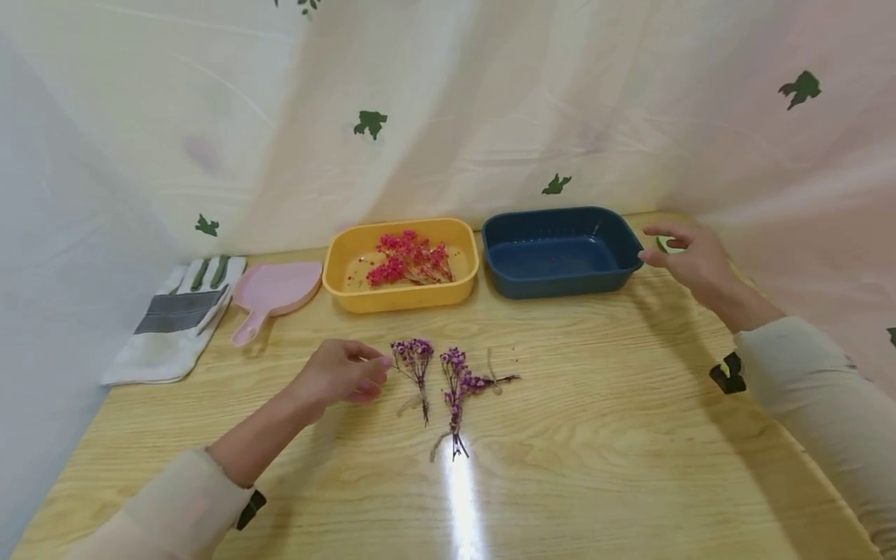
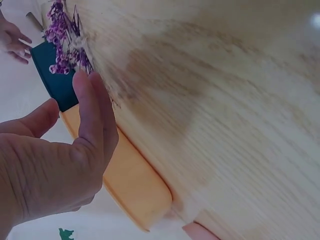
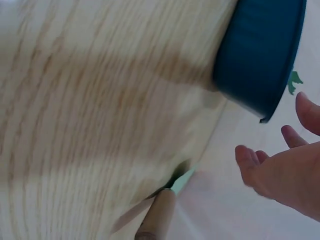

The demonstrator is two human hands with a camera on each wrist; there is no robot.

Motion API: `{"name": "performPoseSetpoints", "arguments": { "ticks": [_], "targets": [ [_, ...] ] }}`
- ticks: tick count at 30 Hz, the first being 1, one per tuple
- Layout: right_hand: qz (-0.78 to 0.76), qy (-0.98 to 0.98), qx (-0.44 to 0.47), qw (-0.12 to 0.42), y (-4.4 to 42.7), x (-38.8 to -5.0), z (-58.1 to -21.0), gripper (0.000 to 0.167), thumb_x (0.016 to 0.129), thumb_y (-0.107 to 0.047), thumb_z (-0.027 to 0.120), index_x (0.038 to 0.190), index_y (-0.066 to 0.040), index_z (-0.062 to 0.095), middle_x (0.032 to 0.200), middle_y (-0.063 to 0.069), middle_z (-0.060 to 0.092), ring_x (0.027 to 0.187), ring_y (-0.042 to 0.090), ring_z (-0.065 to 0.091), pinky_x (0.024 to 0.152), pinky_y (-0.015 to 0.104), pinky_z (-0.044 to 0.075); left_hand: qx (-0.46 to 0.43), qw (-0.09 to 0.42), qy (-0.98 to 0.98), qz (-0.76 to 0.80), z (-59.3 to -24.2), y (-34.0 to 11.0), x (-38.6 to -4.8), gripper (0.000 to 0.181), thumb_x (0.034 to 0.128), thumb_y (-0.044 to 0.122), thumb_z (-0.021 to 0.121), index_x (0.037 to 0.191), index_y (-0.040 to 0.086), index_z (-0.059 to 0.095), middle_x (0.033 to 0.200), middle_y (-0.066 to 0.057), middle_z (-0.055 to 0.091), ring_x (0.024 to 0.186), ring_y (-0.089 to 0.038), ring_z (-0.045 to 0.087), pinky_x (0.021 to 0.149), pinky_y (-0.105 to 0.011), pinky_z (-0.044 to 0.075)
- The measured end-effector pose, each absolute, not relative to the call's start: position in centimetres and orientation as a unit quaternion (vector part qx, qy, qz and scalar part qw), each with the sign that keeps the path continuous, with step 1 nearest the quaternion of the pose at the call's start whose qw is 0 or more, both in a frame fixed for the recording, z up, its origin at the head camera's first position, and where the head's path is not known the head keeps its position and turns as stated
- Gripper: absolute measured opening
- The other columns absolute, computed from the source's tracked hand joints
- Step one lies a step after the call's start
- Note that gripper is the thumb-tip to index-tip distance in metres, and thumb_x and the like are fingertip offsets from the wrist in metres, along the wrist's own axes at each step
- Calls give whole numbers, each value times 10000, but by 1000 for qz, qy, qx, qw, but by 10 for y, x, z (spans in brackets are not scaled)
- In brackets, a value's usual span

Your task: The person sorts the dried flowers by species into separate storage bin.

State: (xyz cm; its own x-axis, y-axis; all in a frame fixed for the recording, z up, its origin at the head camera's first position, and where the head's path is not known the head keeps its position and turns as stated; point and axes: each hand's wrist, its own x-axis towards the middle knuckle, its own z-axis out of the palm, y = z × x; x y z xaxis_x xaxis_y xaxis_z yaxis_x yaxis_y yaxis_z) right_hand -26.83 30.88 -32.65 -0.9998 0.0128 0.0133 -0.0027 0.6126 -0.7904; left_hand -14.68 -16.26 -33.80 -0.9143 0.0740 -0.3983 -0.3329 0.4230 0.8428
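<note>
My left hand point(image 1: 339, 375) hovers just left of a small bunch of purple dried flowers point(image 1: 414, 354), fingers loosely bent and thumb apart, holding nothing. Beside that bunch lie more purple dried flowers point(image 1: 453, 389), with one sprig pointing right; thin twine shows at the stems. In the left wrist view the fingertips overlap the flowers point(image 2: 60, 37); whether they touch cannot be told. My right hand point(image 1: 700, 260) is by the right end of the blue basin point(image 1: 560, 284), thumb and fingers spread. The right wrist view shows a gap between that hand point(image 3: 287, 172) and the basin.
A yellow basin point(image 1: 399, 302) holding pink dried flowers point(image 1: 413, 258) stands left of the blue one. Further left are a pink dustpan point(image 1: 276, 288) and white-and-grey folded cloth point(image 1: 178, 315). A wooden-handled tool point(image 3: 159, 212) with a pale green part lies near the right hand. Curtains enclose the table.
</note>
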Motion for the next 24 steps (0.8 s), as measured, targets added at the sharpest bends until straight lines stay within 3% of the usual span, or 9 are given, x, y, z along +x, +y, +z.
{"name": "performPoseSetpoints", "arguments": {
  "ticks": [3, 10, 21, 24],
  "targets": [
    [459, -888, 2, -34, 313, -272, -333, 648, 947, -286, 621, 1488, -63, 343, 1562, 239, 164, 1390, 456, 217, 1065, 616, 280, -82, 193, 819, 535, -341, -160, -145, 337, 937, 175, 641, 1131, -98, 608, 929, -188, 684, 770, -230, 680, 685, -358, 589],
    [488, -866, 8, -106, 313, -279, -343, 723, 982, -350, 534, 1543, -103, 151, 1594, 180, 21, 1444, 385, 83, 1129, 552, 210, -88, 185, 810, 549, -348, -148, -142, 287, 922, 159, 661, 1064, -90, 642, 870, -175, 700, 733, -235, 690, 657, -355, 590],
    [483, -866, 25, -128, 312, -280, -341, 670, 1011, -278, 498, 1535, -52, 149, 1599, 116, -15, 1451, 333, -10, 1134, 502, 222, -96, 172, 843, 500, -359, -133, -144, 272, 840, 234, 761, 909, -16, 679, 772, -129, 684, 598, -193, 664, 556, -327, 577],
    [479, -868, 26, -126, 311, -280, -340, 659, 1014, -261, 493, 1533, -43, 151, 1597, 131, -6, 1449, 348, 13, 1128, 504, 234, -84, 158, 877, 446, -361, -131, -146, 299, 810, 317, 783, 783, 39, 673, 662, -78, 651, 529, -154, 612, 477, -269, 519]
  ]
}}
